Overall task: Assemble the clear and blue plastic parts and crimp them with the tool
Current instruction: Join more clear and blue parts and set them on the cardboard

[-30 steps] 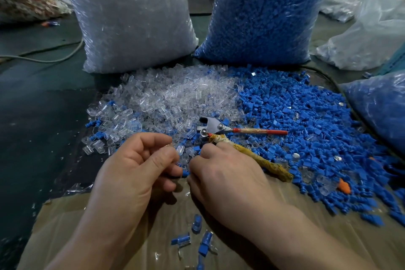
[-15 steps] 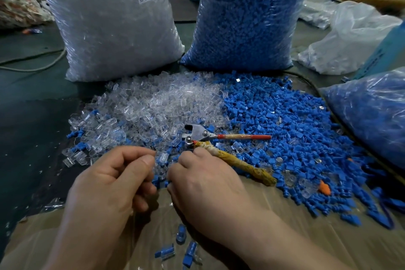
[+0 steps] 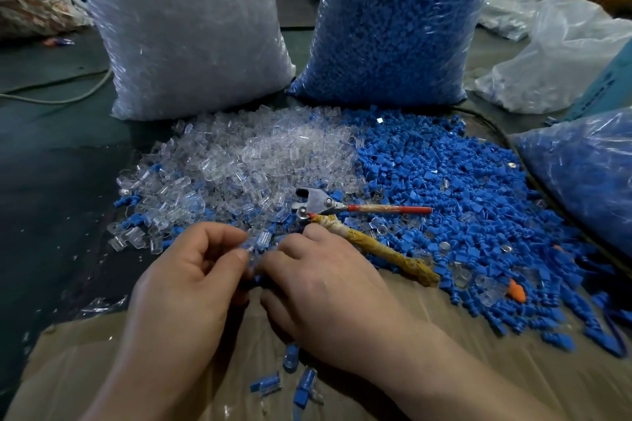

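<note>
- Cardboard [image 3: 513, 369] lies nearest, carrying a few joined blue-and-clear pieces [image 3: 297, 383].
- Above its far edge the left hand [image 3: 184, 287] and right hand [image 3: 328, 287] meet, each grip narrow, curled fingers pinching one small clear-and-blue part [image 3: 253, 249] between them.
- Just beyond the right hand lies the crimping tool [image 3: 342, 207], handles spread, where the clear pile [image 3: 256, 161] meets the blue pile [image 3: 444, 188].
- Farthest stand a full clear-parts bag [image 3: 184, 31] and a full blue-parts bag [image 3: 393, 24].
</note>
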